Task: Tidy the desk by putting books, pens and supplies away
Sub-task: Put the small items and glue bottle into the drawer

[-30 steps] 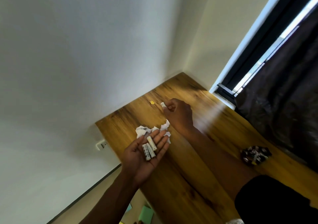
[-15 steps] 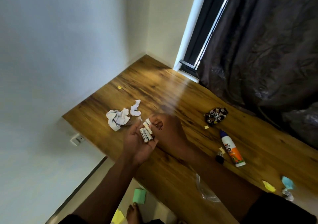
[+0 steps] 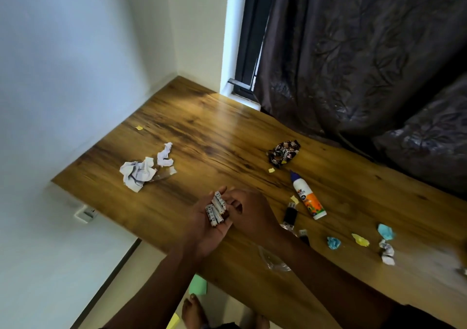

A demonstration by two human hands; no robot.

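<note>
Left hand point(image 3: 207, 230) lay palm up over the near edge of the desk point(image 3: 227, 136), fingers cupped open, carrying a small bundle of white batteries point(image 3: 216, 210). Count uncertain, about four. Their long axes ran roughly 11-to-5 o'clock, along the line of the fingers.

Right hand point(image 3: 249, 213) sat directly at 3 o'clock of the bundle, touching the left hand, fingers curled in toward the batteries. Whether it pinched one of them or only steadied the pile could not be told; the contact was hidden behind the knuckles.

Loose items on the desk, relative to the hands:
- crumpled white paper point(image 3: 141, 173) at about 10 o'clock, well apart.
- glue bottle point(image 3: 308, 197) at 3 o'clock, near the right hand, lying flat, cap end toward 11 o'clock.
- black marker point(image 3: 290, 212) between the right wrist and the glue bottle.
- dark snack wrapper point(image 3: 284, 153) at 1 o'clock, farther back.
- blue and yellow paper scraps point(image 3: 358, 239) at 4 o'clock, far right.

Judgement: the batteries were gathered and needed a container next; none showed in view. For the remaining supplies the right hand was the nearer one. Glue bottle and marker lay on its side, the left being occupied.
</note>
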